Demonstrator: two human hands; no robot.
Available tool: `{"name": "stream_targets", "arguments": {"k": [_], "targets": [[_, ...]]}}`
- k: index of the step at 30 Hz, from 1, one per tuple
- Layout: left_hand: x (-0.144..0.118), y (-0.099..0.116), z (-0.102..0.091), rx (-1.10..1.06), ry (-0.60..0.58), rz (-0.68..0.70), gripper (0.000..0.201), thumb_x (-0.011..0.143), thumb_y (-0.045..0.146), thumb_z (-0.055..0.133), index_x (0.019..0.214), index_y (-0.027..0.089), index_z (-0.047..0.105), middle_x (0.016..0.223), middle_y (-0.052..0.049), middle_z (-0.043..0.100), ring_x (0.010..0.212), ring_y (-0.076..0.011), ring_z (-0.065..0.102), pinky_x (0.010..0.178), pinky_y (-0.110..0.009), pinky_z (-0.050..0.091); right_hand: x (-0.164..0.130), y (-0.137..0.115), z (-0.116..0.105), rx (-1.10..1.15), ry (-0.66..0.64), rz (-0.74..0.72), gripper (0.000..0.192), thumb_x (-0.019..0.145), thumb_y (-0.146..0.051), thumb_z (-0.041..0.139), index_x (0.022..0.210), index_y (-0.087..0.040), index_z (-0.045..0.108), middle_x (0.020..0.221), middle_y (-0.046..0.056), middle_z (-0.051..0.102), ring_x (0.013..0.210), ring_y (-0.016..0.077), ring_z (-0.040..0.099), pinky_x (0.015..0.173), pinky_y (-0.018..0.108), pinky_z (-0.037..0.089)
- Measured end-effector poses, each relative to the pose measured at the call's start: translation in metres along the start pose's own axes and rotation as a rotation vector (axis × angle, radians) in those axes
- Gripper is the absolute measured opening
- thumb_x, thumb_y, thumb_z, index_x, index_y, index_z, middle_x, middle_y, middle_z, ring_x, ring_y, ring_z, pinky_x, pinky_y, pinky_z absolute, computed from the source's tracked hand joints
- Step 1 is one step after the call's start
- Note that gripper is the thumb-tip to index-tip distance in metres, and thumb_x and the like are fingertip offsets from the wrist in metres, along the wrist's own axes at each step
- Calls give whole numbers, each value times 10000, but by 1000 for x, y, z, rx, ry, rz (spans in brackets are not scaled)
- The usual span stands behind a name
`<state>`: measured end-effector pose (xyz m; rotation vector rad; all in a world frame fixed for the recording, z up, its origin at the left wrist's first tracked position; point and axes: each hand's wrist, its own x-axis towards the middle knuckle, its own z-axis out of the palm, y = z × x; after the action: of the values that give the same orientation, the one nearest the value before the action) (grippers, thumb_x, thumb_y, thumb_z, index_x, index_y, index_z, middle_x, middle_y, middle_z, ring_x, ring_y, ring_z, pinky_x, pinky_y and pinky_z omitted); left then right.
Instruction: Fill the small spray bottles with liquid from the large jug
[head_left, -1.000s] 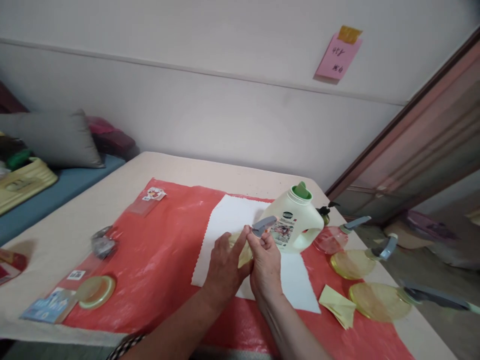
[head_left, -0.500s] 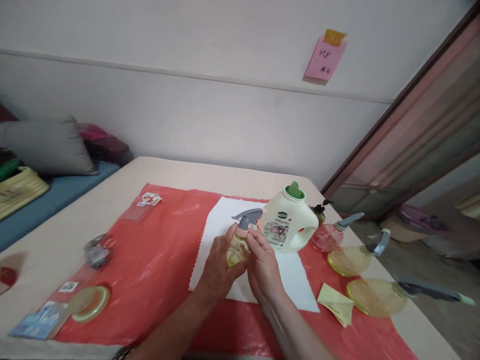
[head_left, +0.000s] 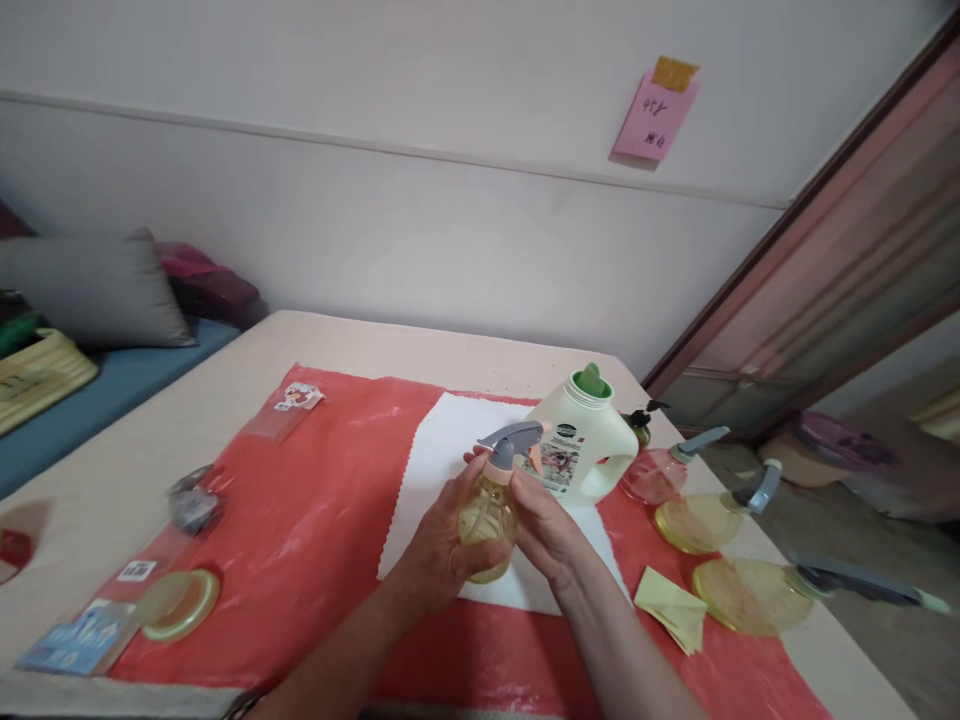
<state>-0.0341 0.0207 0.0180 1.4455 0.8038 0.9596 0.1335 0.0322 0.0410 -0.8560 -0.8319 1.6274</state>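
A small yellow-tinted spray bottle [head_left: 486, 520] with a grey trigger head and a peach collar is upright over the white sheet [head_left: 420, 450]. Wrapped round its body from the left is my left hand [head_left: 435, 540], with the thumb across the front. My right hand [head_left: 546, 520] is against the bottle's right side, at the shoulder just below the collar; some of its fingers are hidden behind the bottle. Just beyond the hands stands a pale green detergent jug [head_left: 600, 440] with a green spout and no cap on it.
On the right lie a pink spray bottle [head_left: 652, 475], two yellow spray bottles, and a folded yellow cloth [head_left: 671, 605]. A dark pump bottle [head_left: 640, 425] stands behind. Left on the red sheet [head_left: 315, 520] are a round lid [head_left: 180, 605] and plastic packets [head_left: 82, 635].
The spray bottle has come closer to me and slightly right, showing more of its body. My left hand now wraps its body; my right hand has shifted from the collar to the side.
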Motion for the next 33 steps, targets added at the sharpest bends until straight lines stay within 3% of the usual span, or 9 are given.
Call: {"name": "stream_targets", "arguments": {"k": [4, 9, 15, 20, 24, 33], "targets": [[1, 5, -2, -102, -8, -61, 971, 846, 509, 811, 1677, 325, 344, 1583, -92, 578, 1404, -340, 586, 1191, -513, 469, -4, -9, -6, -57, 7, -27, 646, 665, -708, 905, 1121, -257, 822, 1220, 103, 804, 1276, 327, 675, 1157, 523, 473], [1, 3, -3, 206, 155, -66, 851, 865, 436, 775, 1635, 305, 437, 1503, -99, 615, 1445, -355, 523, 1237, -552, 402, -7, -12, -7, -105, 137, -83, 498, 722, -600, 923, 1082, -265, 841, 1302, 83, 784, 1349, 301, 638, 1277, 520, 331], [-1, -4, 6, 251, 94, -58, 854, 825, 342, 793, 1614, 321, 468, 1451, -75, 645, 1351, -333, 583, 1160, -506, 483, -7, -6, 8, -67, 95, -65, 555, 734, -616, 893, 1111, -212, 843, 1267, 133, 786, 1233, 323, 697, 1134, 480, 499], [-3, 1, 6, 248, 45, -74, 799, 835, 349, 757, 1580, 266, 480, 1480, -118, 603, 1348, -341, 568, 1159, -518, 455, -5, -3, 6, -75, 109, -114, 574, 674, -606, 930, 1087, -217, 847, 1241, 140, 792, 1204, 328, 701, 1133, 487, 490], [-3, 6, 5, 283, 69, -136, 788, 809, 358, 760, 1547, 250, 506, 1477, -137, 589, 1356, -366, 556, 1157, -538, 439, -4, 0, 2, -134, 154, -200, 494, 676, -580, 941, 1031, -249, 850, 1182, 92, 810, 1247, 312, 669, 1176, 477, 443], [-1, 6, 3, 417, 122, -149, 778, 799, 298, 753, 1541, 280, 519, 1396, -121, 614, 1301, -341, 573, 1126, -525, 461, 3, 21, 5, -175, 205, -247, 467, 693, -607, 919, 995, -258, 849, 1097, 68, 821, 1130, 290, 693, 1092, 459, 477]]}}
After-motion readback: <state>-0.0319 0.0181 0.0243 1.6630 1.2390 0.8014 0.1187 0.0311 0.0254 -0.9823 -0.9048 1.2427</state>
